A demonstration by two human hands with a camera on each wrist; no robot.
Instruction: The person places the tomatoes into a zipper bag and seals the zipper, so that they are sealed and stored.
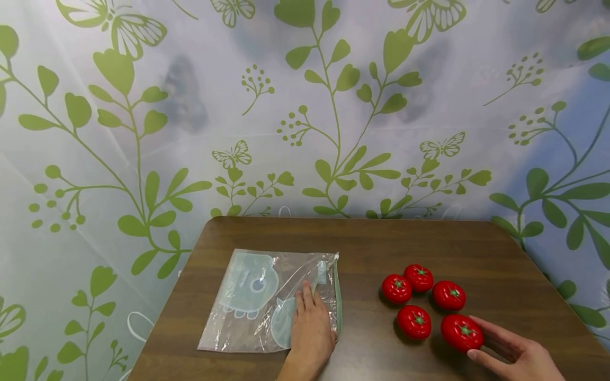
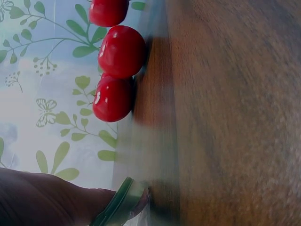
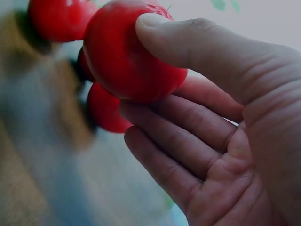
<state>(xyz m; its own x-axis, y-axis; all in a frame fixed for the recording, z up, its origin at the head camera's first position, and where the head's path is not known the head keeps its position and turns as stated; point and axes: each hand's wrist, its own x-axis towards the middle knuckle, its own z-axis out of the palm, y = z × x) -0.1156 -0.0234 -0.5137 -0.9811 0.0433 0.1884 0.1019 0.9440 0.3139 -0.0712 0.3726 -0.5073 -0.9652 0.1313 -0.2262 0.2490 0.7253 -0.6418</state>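
Observation:
My left hand (image 1: 312, 328) rests on a clear zip bag (image 1: 248, 330) with pale blue cartoon prints, its fingers lying straight across the plastic. In the left wrist view, the green zip strip (image 2: 117, 202) crosses the thumb close to its tip. My right hand (image 1: 521, 352) holds a shiny red toy tomato (image 1: 461, 332) between thumb and fingers. The right wrist view shows the thumb on one side of this tomato (image 3: 127, 56) and fingers on the other. Several more tomatoes (image 1: 414, 321) sit in a cluster just beyond it.
Both hands work over a brown wooden table (image 1: 371, 238) with rounded far corners. Behind it hangs a pale curtain (image 1: 267, 174) printed with green leaves and butterflies. The bag lies on the left half, the tomatoes on the right.

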